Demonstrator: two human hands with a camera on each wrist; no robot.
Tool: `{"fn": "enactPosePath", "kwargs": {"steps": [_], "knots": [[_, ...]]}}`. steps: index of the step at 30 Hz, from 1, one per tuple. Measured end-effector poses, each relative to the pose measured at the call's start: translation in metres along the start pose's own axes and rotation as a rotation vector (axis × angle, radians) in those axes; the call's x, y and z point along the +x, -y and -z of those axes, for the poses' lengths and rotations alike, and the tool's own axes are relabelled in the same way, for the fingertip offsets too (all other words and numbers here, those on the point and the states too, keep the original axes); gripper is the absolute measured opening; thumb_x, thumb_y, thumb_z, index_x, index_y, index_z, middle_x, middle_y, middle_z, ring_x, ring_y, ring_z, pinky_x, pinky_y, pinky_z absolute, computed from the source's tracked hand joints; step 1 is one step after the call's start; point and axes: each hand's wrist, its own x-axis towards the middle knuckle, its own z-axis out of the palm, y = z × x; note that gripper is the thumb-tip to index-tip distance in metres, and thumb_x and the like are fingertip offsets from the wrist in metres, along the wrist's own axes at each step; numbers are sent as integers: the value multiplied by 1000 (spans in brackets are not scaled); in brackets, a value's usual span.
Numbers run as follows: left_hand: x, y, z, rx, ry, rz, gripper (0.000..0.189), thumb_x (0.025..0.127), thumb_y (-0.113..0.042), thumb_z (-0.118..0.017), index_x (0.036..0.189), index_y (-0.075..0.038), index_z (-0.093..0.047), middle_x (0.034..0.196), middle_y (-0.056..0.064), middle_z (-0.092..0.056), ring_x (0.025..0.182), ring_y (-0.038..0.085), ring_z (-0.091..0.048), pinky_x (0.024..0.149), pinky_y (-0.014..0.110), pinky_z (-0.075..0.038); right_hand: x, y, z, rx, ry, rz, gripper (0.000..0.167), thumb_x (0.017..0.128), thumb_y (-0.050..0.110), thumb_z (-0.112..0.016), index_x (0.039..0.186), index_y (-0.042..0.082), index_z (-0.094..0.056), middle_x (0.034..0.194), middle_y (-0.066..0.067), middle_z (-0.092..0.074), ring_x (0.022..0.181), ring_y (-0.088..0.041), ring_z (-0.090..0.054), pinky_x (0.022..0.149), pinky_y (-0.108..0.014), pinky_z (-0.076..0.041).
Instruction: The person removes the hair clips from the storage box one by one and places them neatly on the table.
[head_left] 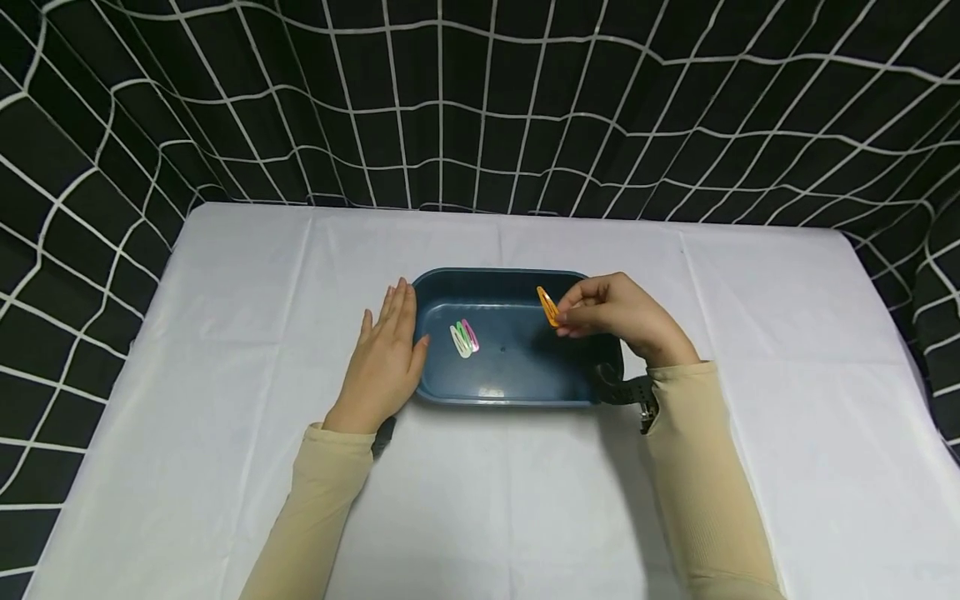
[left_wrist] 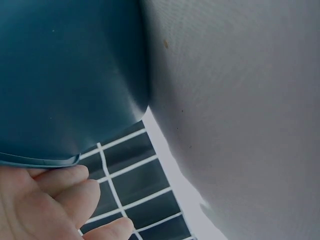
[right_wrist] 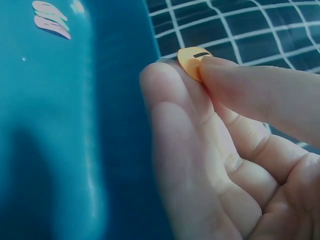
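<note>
An orange snap hair clip (head_left: 548,307) is pinched between thumb and fingers of my right hand (head_left: 618,317), above the right part of a blue tray (head_left: 517,404). In the right wrist view the orange hair clip (right_wrist: 192,61) shows only in part, the rest covered by the thumb. On the tray floor, left of its middle, lie a white hair clip (head_left: 460,342), a green one (head_left: 463,334) and a pink one (head_left: 471,335), side by side. My left hand (head_left: 385,358) rests with straight fingers against the tray's left rim; in the left wrist view its fingers (left_wrist: 75,190) touch the rim.
The tray stands on a table with a white cloth (head_left: 225,375). Behind the table and at both sides hangs a white net (head_left: 442,108) over black cloth. A dark strap (head_left: 637,396) hangs from the right wrist by the tray's near right corner.
</note>
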Motion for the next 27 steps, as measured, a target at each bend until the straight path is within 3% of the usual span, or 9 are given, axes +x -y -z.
{"fn": "enactPosePath", "kwargs": {"steps": [11, 17, 27], "knots": [[-1, 0, -1, 12, -5, 0, 60, 97, -20, -49, 144, 10, -25, 152, 22, -19, 141, 34, -18, 107, 60, -18, -16, -16, 11, 99, -65, 40, 17, 88, 0, -61, 96, -15, -59, 80, -8, -70, 76, -23, -69, 73, -32, -55], [-1, 0, -2, 9, 1, 7, 60, 96, -19, -50, 143, 10, -26, 152, 21, -19, 141, 33, -19, 107, 59, -17, -22, -27, 12, 197, -81, 62, 5, 88, -4, -59, 89, -6, -64, 78, -7, -70, 74, -18, -69, 71, -29, -55], [0, 1, -1, 20, -10, 4, 60, 96, -19, -49, 144, 10, -26, 152, 21, -19, 141, 32, -18, 108, 58, -16, -26, -33, 11, 301, -105, 126, 8, 89, -5, -58, 86, -2, -65, 79, -9, -70, 75, -17, -69, 72, -28, -54]]}}
